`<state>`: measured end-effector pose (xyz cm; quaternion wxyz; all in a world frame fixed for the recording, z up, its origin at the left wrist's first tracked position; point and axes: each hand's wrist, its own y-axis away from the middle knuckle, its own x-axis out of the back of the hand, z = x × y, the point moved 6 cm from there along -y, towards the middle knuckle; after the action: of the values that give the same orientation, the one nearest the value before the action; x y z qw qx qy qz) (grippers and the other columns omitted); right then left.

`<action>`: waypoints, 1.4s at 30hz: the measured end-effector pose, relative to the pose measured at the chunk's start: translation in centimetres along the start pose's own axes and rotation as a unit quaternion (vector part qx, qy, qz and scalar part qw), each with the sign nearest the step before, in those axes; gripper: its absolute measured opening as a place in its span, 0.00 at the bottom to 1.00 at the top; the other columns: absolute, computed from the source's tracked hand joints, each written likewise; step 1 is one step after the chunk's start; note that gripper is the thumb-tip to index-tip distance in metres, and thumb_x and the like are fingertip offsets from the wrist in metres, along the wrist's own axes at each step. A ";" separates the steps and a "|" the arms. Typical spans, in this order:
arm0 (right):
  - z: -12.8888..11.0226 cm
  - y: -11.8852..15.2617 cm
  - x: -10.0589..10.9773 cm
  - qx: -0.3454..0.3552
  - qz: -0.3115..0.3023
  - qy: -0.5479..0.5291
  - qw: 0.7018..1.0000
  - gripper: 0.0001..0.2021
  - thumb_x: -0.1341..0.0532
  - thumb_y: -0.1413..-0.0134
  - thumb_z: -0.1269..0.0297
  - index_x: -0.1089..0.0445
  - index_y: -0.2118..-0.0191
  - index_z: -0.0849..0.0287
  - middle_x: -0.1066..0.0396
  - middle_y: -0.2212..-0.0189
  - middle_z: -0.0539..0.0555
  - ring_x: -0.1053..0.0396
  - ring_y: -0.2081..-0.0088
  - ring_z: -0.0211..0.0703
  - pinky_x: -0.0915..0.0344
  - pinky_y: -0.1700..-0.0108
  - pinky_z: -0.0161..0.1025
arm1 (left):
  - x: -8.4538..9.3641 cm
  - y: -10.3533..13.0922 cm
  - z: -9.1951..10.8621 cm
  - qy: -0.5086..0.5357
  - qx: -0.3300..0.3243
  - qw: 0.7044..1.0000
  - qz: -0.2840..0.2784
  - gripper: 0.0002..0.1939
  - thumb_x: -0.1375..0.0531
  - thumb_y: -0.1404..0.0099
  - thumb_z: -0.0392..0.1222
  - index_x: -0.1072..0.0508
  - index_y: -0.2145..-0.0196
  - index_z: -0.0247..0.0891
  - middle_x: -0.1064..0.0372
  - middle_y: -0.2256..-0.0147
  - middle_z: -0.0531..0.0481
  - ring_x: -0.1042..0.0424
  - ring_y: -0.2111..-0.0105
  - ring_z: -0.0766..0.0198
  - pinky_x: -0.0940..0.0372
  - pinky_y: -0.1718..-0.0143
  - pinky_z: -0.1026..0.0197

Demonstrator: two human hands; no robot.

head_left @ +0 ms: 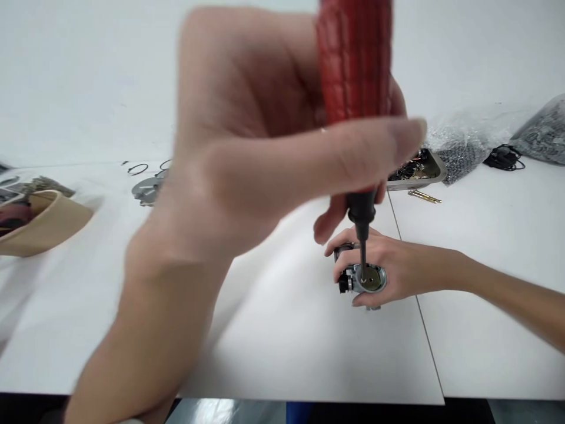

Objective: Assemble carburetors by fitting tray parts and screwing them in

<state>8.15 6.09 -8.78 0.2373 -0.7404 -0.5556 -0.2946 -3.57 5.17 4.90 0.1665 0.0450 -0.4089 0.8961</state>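
My left hand [238, 153], large and close to the camera, is closed around the red handle of a screwdriver [356, 70]. Its shaft points straight down, and the tip meets a small screw on the brass-coloured disc of a small metal carburetor [374, 279]. My right hand [392, 265] grips that carburetor against the white table, fingers over its far side and thumb on its near side. Black fittings stick out of the carburetor's left side. The fingers partly cover its body.
A metal tray [436, 171] of small parts stands behind, with brass-coloured pins [424, 196] in front. Clear plastic bags of parts [463, 156] and a black cable coil [504, 157] lie at the right. A beige container [53, 221] and a grey round part [145, 189] are at left.
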 end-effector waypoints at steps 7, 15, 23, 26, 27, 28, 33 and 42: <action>-0.4 -0.2 0.3 -0.008 -0.010 0.009 1.000 0.14 0.32 0.48 0.62 0.30 0.55 0.55 0.39 0.45 0.55 0.40 0.44 0.47 0.47 0.37 0.48 | -2.6 -0.4 -1.1 -0.060 0.093 0.991 -0.073 0.23 0.52 0.31 0.55 0.33 0.73 0.33 0.40 0.79 0.53 0.31 0.82 0.68 0.39 0.90 0.63; -0.7 -0.3 0.4 -0.012 -0.012 0.009 1.000 0.14 0.32 0.48 0.62 0.30 0.55 0.56 0.39 0.45 0.55 0.40 0.44 0.46 0.49 0.36 0.48 | -2.5 -0.4 -1.4 -0.041 0.094 0.992 -0.078 0.23 0.52 0.31 0.54 0.32 0.72 0.32 0.39 0.78 0.53 0.31 0.82 0.69 0.40 0.91 0.64; -0.6 -0.2 0.4 -0.019 -0.016 0.012 1.000 0.14 0.32 0.48 0.63 0.30 0.55 0.55 0.39 0.45 0.56 0.40 0.44 0.46 0.48 0.37 0.48 | -2.6 -0.3 -1.2 -0.052 0.111 0.990 -0.066 0.23 0.51 0.31 0.55 0.32 0.72 0.32 0.38 0.79 0.54 0.31 0.82 0.70 0.39 0.90 0.65; -0.8 -0.2 0.5 -0.018 -0.014 0.015 1.000 0.14 0.32 0.49 0.63 0.30 0.55 0.55 0.39 0.44 0.56 0.40 0.44 0.46 0.47 0.37 0.48 | -2.5 -0.5 -1.2 -0.045 0.110 0.991 -0.060 0.23 0.50 0.31 0.54 0.32 0.73 0.32 0.38 0.80 0.54 0.32 0.84 0.69 0.40 0.90 0.64; -0.8 -0.2 0.5 -0.018 -0.014 0.014 1.000 0.14 0.32 0.49 0.63 0.30 0.55 0.55 0.39 0.44 0.55 0.40 0.44 0.46 0.47 0.37 0.48 | -2.5 -0.5 -1.2 -0.048 0.111 0.991 -0.059 0.22 0.50 0.31 0.53 0.32 0.73 0.32 0.38 0.80 0.54 0.32 0.84 0.69 0.40 0.91 0.63; -0.8 -0.2 0.5 -0.020 -0.014 0.014 1.000 0.14 0.32 0.49 0.63 0.30 0.55 0.55 0.39 0.44 0.55 0.39 0.45 0.46 0.47 0.37 0.48 | -2.5 -0.5 -1.2 -0.051 0.115 0.990 -0.061 0.22 0.50 0.31 0.53 0.32 0.73 0.32 0.38 0.81 0.54 0.32 0.84 0.69 0.40 0.91 0.63; -0.8 -0.3 0.5 -0.015 -0.014 0.016 1.000 0.14 0.32 0.49 0.63 0.30 0.56 0.56 0.39 0.45 0.56 0.39 0.46 0.46 0.48 0.36 0.48 | -2.6 -0.6 -1.3 -0.046 0.115 0.990 -0.068 0.22 0.50 0.31 0.53 0.32 0.73 0.32 0.40 0.81 0.54 0.33 0.84 0.69 0.40 0.91 0.62; -0.8 -0.4 0.6 -0.023 -0.009 0.011 1.000 0.15 0.31 0.49 0.64 0.29 0.55 0.55 0.38 0.45 0.55 0.39 0.45 0.46 0.47 0.37 0.48 | -2.5 -0.7 -1.2 -0.040 0.118 0.989 -0.075 0.25 0.49 0.33 0.57 0.32 0.73 0.31 0.37 0.79 0.51 0.33 0.84 0.68 0.39 0.90 0.61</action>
<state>7.77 6.01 -7.76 0.2235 -0.7372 -0.5528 -0.3178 -0.91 5.81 4.09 0.2101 0.1310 -0.3023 0.9205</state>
